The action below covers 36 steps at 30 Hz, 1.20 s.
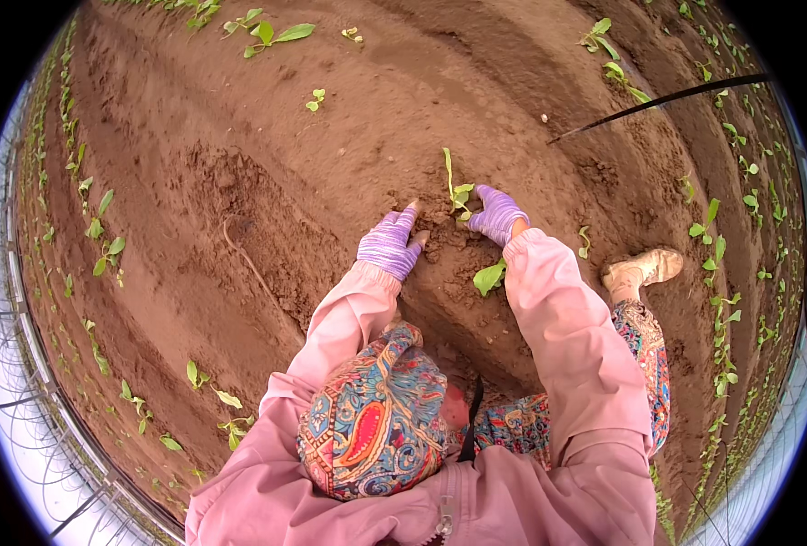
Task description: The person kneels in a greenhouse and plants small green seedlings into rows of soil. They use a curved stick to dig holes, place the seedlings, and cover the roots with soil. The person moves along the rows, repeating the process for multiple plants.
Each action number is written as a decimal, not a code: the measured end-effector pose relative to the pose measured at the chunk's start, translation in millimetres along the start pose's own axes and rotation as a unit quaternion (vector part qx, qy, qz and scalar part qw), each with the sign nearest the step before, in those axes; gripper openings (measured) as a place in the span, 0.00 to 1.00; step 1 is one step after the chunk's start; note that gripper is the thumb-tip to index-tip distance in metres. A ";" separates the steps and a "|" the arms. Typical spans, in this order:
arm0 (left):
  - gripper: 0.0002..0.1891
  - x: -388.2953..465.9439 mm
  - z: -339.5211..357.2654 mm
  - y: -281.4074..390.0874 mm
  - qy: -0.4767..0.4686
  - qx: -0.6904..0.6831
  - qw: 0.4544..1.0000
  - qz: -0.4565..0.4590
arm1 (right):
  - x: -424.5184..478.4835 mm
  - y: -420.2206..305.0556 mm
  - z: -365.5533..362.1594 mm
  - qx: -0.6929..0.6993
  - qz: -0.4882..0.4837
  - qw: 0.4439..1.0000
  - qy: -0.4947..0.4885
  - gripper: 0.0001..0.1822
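My left hand [391, 243], in a purple-and-white striped knit glove with bare fingertips, rests on loose soil. Its thumb and fingers are apart, with nothing between them. Just right of it a small green seedling [459, 196] stands in crumbly dark soil [442, 225], one long leaf pointing away from me. My right hand [498, 213], gloved alike, is at the seedling's right side. Its thumb and forefinger are apart, close to the lower leaves; their tips are partly hidden. Nearer to me, a broad green leaf [489, 277] shows beside my right sleeve.
A thin dark rod [656, 102] slants over the soil at upper right. A root-like strand [250, 263] lies left of my hands. Seedling rows [721, 321] run along both sides. My soiled right foot [642, 269] stands on the bed. A framed translucent wall [18, 273] curves along the left.
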<state>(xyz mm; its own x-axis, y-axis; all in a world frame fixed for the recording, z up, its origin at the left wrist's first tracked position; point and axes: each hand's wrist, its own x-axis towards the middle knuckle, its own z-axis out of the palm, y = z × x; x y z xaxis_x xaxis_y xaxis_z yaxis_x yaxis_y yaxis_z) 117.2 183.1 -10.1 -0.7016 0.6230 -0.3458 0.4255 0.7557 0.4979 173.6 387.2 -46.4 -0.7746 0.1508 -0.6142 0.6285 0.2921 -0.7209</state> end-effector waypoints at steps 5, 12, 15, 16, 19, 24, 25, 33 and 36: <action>0.24 17.2 4.9 12.1 -0.056 0.030 0.998 0.003 | 10.7 0.9 6.3 0.052 -0.059 0.997 -0.028 0.23; 0.23 18.4 3.1 19.0 -0.059 0.044 0.997 -0.007 | 11.4 -14.8 10.1 -0.196 0.001 0.980 0.019 0.33; 0.30 -1.2 4.1 -11.2 0.023 -0.120 0.992 0.040 | 7.4 -24.9 -7.5 -0.202 -0.046 0.976 -0.063 0.36; 0.30 -15.6 -6.3 -23.7 0.064 -0.205 0.976 0.045 | 1.9 -22.0 -17.4 -0.113 -0.049 0.990 -0.066 0.33; 0.25 -56.8 -42.5 -80.6 0.031 -0.479 0.867 -0.133 | -26.7 -23.0 -61.9 -0.233 -0.054 0.971 0.030 0.28; 0.28 -86.3 -79.5 -193.2 -0.145 -0.629 0.757 -0.103 | -85.5 -36.3 -104.0 0.275 -0.064 0.959 -0.019 0.24; 0.31 -82.7 -50.7 -235.3 -0.133 -0.735 0.653 -0.125 | -93.9 -39.7 -104.6 0.314 -0.086 0.945 -0.035 0.23; 0.29 -52.6 13.6 -220.3 0.228 -0.590 0.755 -0.174 | -123.9 -45.9 -82.8 0.174 -0.048 0.974 0.139 0.17; 0.33 -43.0 -34.4 -140.0 0.153 -0.825 0.542 0.048 | -117.4 -97.6 -23.5 0.127 -0.046 0.991 0.008 0.13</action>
<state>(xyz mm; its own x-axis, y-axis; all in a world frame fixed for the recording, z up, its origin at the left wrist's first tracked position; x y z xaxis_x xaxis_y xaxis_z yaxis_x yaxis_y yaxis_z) 68.1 43.6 -37.5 -0.8907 0.3906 -0.2326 -0.4450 -0.6441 0.6222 201.5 363.2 103.6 -0.8294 0.1492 -0.5383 0.5508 0.0582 -0.8326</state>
